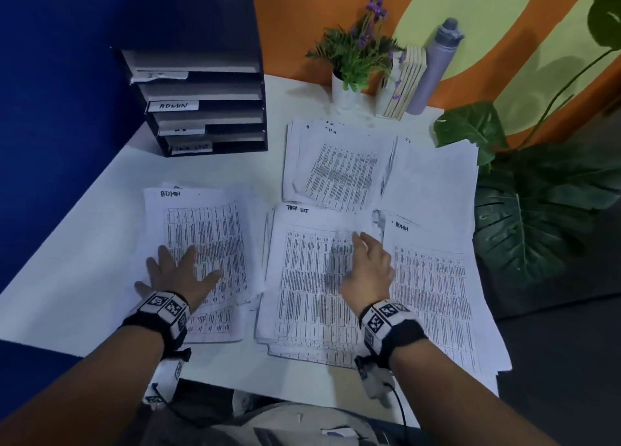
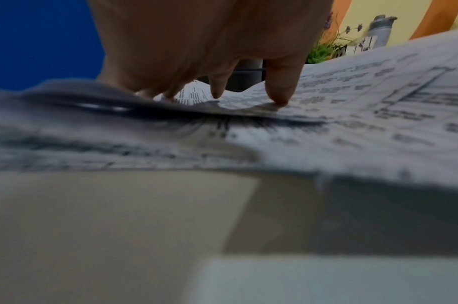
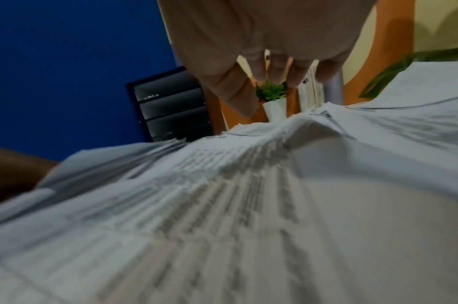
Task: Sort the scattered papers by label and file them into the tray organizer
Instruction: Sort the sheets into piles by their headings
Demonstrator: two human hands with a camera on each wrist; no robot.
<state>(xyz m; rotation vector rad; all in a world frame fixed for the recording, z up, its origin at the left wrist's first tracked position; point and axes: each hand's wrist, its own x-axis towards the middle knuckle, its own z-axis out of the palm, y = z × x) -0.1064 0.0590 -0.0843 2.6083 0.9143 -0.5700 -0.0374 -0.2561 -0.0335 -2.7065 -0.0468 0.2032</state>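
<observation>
A black tray organizer (image 1: pixel 215 35) stands at the back left with slots labelled IT, ADMIN, HR and one more. My left hand (image 1: pixel 174 274) lies flat with spread fingers on the ADMIN pile (image 1: pixel 215 223); in the left wrist view its fingertips (image 2: pixel 278 96) press the top sheet (image 2: pixel 352 92). Over the middle pile (image 1: pixel 309 294) my right hand (image 1: pixel 368 271) hovers; the right wrist view shows its fingers (image 3: pixel 248 88) relaxed, off the paper (image 3: pixel 222 195). Another ADMIN sheet (image 1: pixel 433 284) lies to the right. An HR pile (image 1: pixel 339 170) and an IT sheet (image 1: pixel 437 176) lie further back.
A small potted plant (image 1: pixel 353 59), a row of books (image 1: pixel 406 79) and a grey bottle (image 1: pixel 433 66) stand along the back wall. A large leafy plant (image 1: pixel 537 217) crowds the table's right side. Bare white tabletop (image 1: pixel 84 244) shows left of the piles.
</observation>
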